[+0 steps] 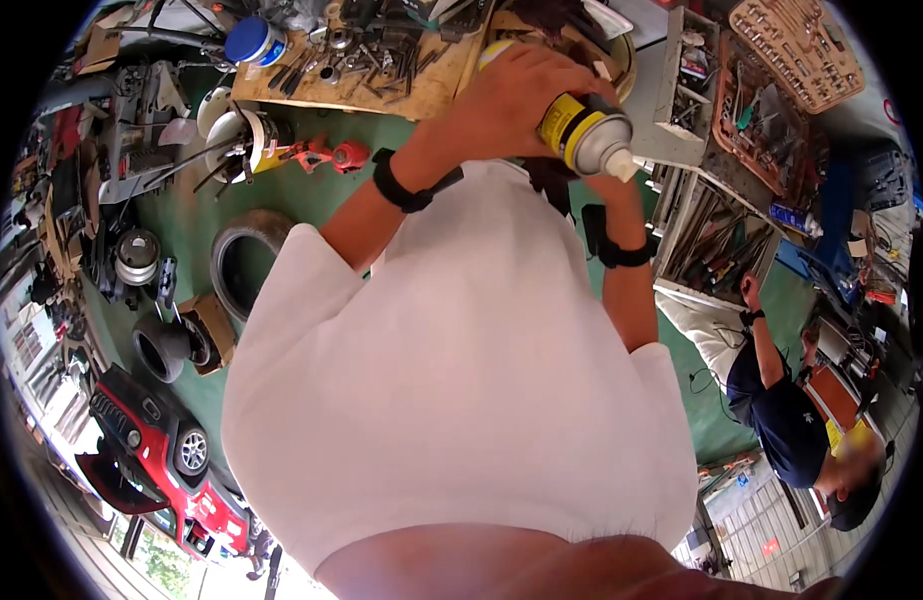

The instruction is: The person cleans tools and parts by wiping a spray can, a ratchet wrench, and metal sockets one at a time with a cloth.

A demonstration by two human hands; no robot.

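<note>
My left hand (pixel 522 88) is wrapped around a yellow and black spray can (pixel 574 125). The can lies tilted, its silver end and pale nozzle pointing down to the right. Just behind and below the nozzle end is my right hand (pixel 612 188), mostly hidden by the can, so its fingers cannot be made out. Both wrists wear dark bands. Beyond the hands stands a wooden workbench (pixel 402 98) covered with metal parts and tools.
At the right, a co-worker (pixel 787 420) in a dark shirt reaches toward a tool drawer (pixel 717 250). An orange tool tray (pixel 762 130) lies above it. Tires (pixel 244 262), a bucket (pixel 244 150) and a red jack (pixel 350 155) stand at the left, with a red car (pixel 172 450) farther off.
</note>
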